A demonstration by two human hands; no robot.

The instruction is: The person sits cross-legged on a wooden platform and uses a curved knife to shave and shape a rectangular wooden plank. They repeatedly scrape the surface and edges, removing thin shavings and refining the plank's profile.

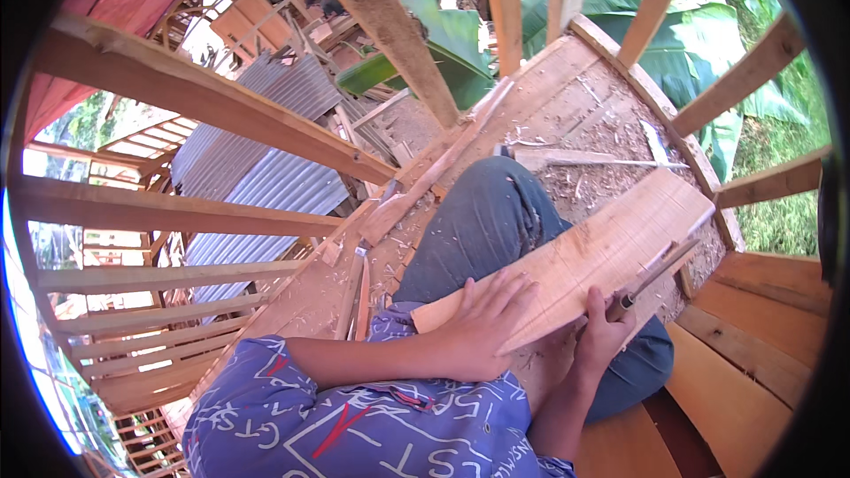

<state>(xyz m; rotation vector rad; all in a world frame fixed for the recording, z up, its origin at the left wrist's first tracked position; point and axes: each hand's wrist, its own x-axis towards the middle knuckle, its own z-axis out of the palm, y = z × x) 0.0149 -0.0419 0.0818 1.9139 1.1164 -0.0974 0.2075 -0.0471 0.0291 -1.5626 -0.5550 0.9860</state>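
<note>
A pale wooden plank [593, 248] lies slantwise across my lap, its far end up to the right. Thin lines cross its top face. My left hand [485, 323] rests flat on the near part of the plank, fingers spread. Beside the plank's right edge, my right hand [604, 329] is closed round the dark handle of a long, narrow-bladed knife [660, 273]. Its blade runs along that edge, pointing away to the right. Part of the handle is hidden by my fingers.
Wood shavings cover the plank floor [611, 128]. A tool with a wooden handle [567, 158] lies beyond my knee, and another long tool [354, 292] lies at my left. Wooden slats [204, 102] fence the left and far sides. Corrugated sheets [266, 186] and banana leaves show beyond.
</note>
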